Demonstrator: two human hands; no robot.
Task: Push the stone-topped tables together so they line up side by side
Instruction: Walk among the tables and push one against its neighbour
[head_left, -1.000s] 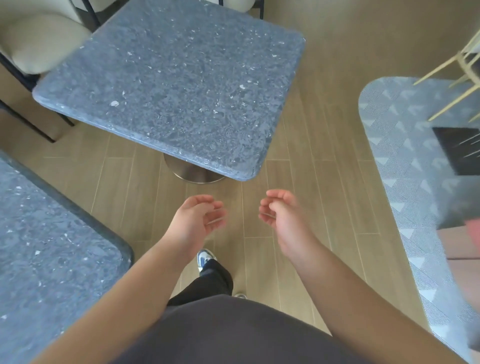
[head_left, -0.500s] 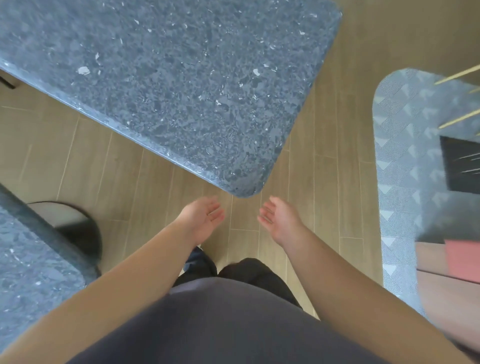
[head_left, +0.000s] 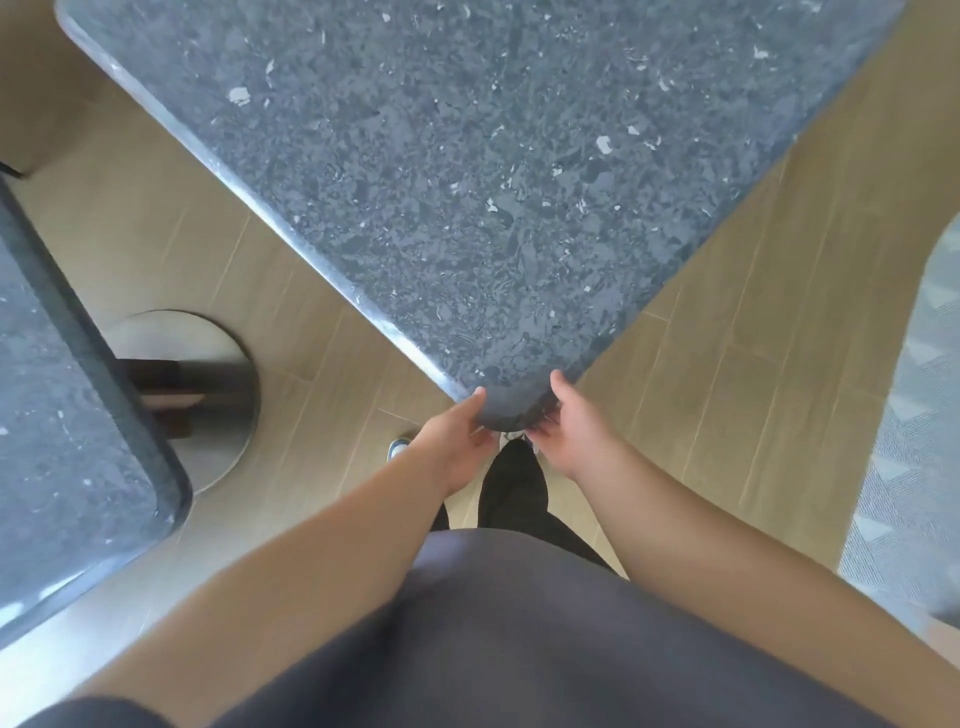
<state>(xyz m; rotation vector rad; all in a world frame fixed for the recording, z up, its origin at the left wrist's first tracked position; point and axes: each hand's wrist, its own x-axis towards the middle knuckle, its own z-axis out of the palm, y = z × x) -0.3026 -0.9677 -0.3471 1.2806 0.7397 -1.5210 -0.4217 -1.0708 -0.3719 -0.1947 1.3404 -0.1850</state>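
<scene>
Hands, left (head_left: 457, 441) and right (head_left: 571, 431), cupping near corner of stone surface (head_left: 467, 182) from either side, each grip curled under its rim for steering toward second surface (head_left: 67, 441), well apart leftward.

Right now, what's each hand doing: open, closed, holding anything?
Left hand: grips the near corner of the stone-topped table, thumb on top.
Right hand: grips the same corner from the other side.

One stone-topped table (head_left: 493, 171) ahead, second table (head_left: 62, 441) at left, apart.
</scene>
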